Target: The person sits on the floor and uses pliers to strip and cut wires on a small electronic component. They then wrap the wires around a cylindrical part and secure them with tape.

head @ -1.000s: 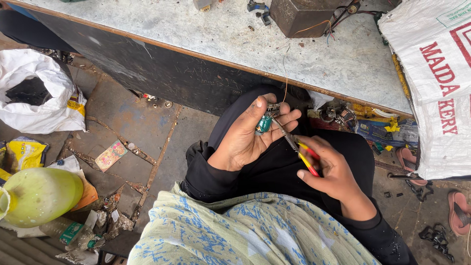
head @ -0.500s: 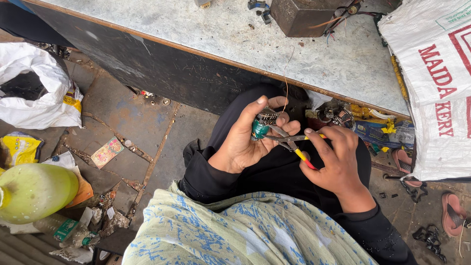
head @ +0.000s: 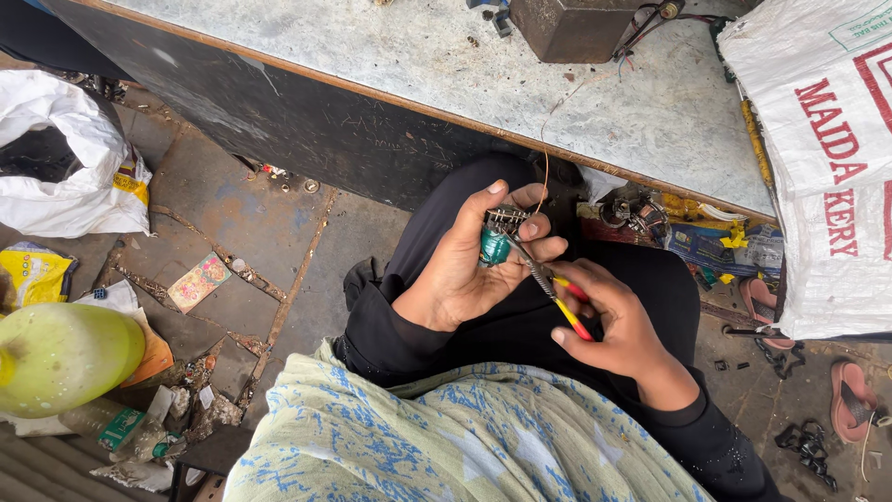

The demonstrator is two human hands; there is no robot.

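1. Grey and scratched, the workbench top (head: 390,70) fills the top of the view, from ten to one o'clock. A rusty metal box (head: 571,28) sits on it at twelve.
2. A big white sack (head: 822,158) hangs at two o'clock. A white plastic bag (head: 65,158) lies on the floor at nine, and a green bottle (head: 60,358) at eight.
3. The person sits low, with a pale patterned cloth (head: 446,437) over the lap at six.
4. The left hand (head: 469,265) is in the middle. Its fingers are closed around a small green coil part (head: 495,244), held up off the lap, likely so it stays still and easy to see.
5. The right hand (head: 618,325) at four o'clock is closed on the red and yellow handles of small pliers (head: 548,284). They slant from four up to ten o'clock, tip touching the part.
6. A thin wire (head: 545,153) rises from the part toward twelve.
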